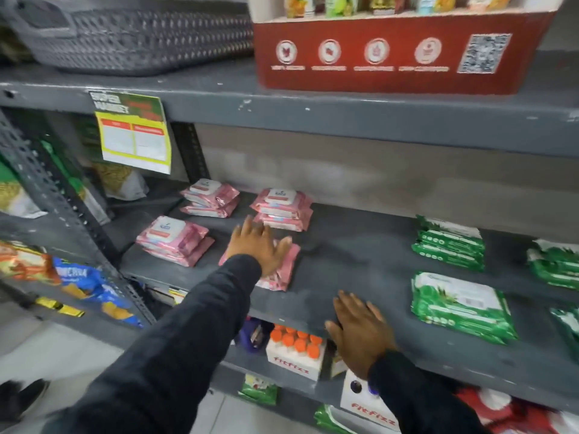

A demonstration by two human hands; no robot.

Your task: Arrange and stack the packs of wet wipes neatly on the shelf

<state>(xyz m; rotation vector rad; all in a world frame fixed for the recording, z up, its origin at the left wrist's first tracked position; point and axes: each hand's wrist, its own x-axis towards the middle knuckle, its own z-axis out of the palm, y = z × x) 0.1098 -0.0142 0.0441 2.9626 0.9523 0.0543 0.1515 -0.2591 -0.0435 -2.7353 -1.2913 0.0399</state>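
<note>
Pink wet-wipe packs lie in small stacks on the grey shelf point(360, 264): one at the back left point(210, 198), one at the back middle point(283, 208), one at the front left point(175, 241). My left hand point(258, 245) lies flat, fingers spread, on top of a fourth pink stack point(283, 270) near the shelf's front. My right hand point(360, 330) rests open on the shelf's front edge, holding nothing. Green wipe packs sit to the right: a stack at the back point(449, 244), a single pack in front point(460, 306), more at the far right point(556, 264).
A grey basket point(131, 36) and a red carton point(398, 51) of small packs stand on the shelf above. A yellow-green label point(134, 136) hangs from that shelf's edge. Below are white boxes of orange-capped bottles point(296, 352); snack bags fill the rack at left point(84, 277).
</note>
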